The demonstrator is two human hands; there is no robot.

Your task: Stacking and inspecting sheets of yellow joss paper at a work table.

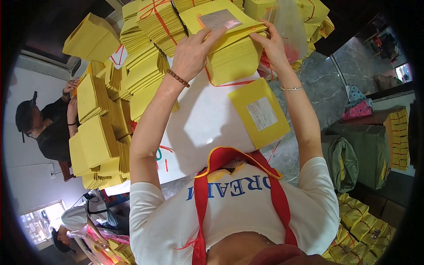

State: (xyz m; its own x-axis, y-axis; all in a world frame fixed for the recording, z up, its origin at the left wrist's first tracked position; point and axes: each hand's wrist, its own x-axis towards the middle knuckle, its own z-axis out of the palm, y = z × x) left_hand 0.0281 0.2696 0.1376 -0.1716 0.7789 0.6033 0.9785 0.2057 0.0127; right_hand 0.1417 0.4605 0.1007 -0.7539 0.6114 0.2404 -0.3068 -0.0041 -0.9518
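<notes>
My left hand (192, 54), with a brown bead bracelet on its wrist, rests its outstretched fingers on the top sheet of yellow paper (194, 18). A shiny silvery square (221, 19) is on that sheet. My right hand (273, 47) pinches the right edge of the upper yellow sheets between thumb and fingers. These sheets lie tilted over a thick stack of yellow paper (234, 64). Nearer to me, a single yellow sheet with a pale square (242, 99) lies on the white tabletop (194, 119), at its right edge.
Bundles of yellow paper (161, 26), some tied with red strips, crowd the table's far and left sides. A clear plastic bag (289, 26) stands at the far right. Across the left stacks, a person (51, 128) handles paper. Green sacks (364, 148) and more bundles (364, 223) are at right.
</notes>
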